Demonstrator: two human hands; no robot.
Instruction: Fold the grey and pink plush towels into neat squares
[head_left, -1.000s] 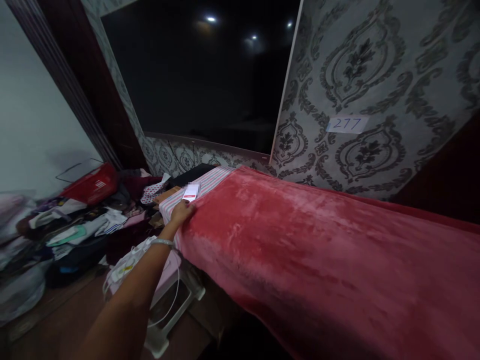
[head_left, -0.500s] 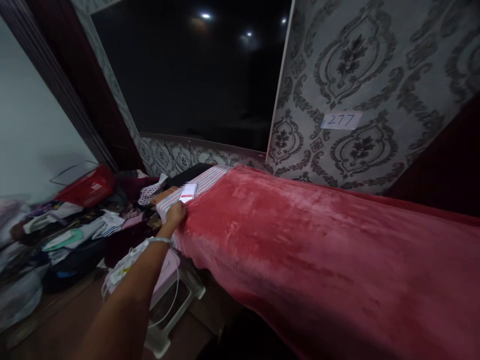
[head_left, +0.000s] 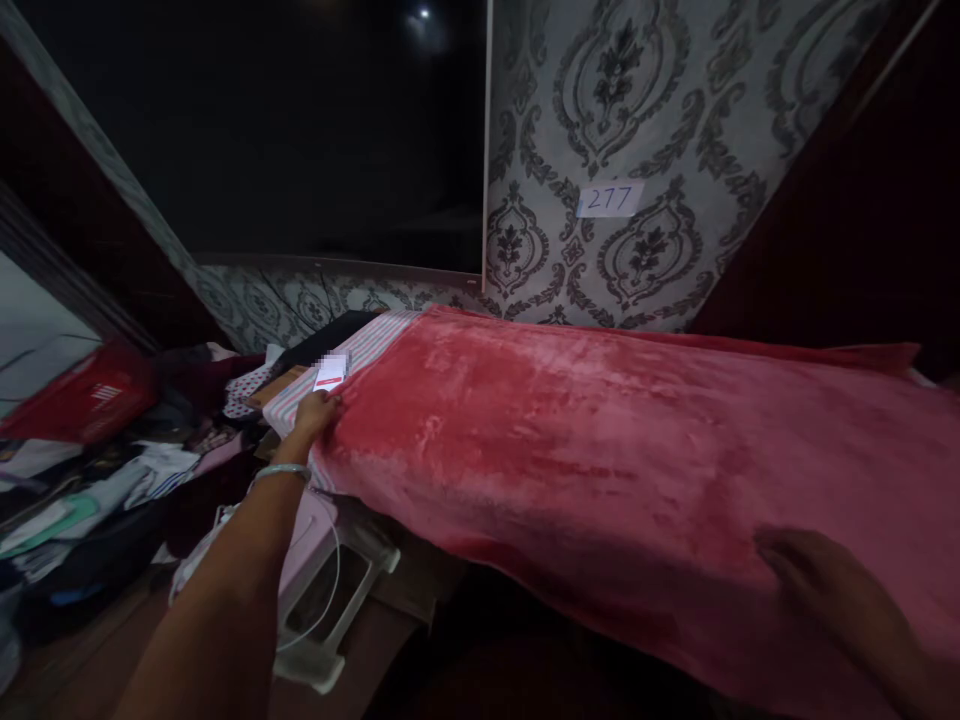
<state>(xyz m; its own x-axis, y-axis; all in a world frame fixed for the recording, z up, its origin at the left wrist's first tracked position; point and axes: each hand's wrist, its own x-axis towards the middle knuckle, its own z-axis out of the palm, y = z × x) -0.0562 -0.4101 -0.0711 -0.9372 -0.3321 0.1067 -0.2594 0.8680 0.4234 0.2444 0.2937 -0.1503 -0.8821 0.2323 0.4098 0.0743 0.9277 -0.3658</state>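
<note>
A plush red blanket (head_left: 570, 420) covers a long table, over a striped cloth (head_left: 367, 345) that shows at the far left end. My left hand (head_left: 313, 413) reaches out and pinches the blanket's left corner, fingers closed on the fabric. A small white and red card (head_left: 331, 373) lies on the striped cloth just beyond that hand. My right hand (head_left: 821, 580) rests flat on the blanket near its front edge at the lower right, fingers stretched out.
A large dark TV screen (head_left: 300, 130) hangs on the patterned wall, beside a paper label reading 277 (head_left: 610, 199). A heap of clothes with a red basket (head_left: 82, 395) fills the left. A white plastic stool (head_left: 330, 600) with a cable stands below the table's left end.
The view has swung to the right and down. My right hand has come into view on the blanket. My left hand keeps its hold on the blanket's corner.
</note>
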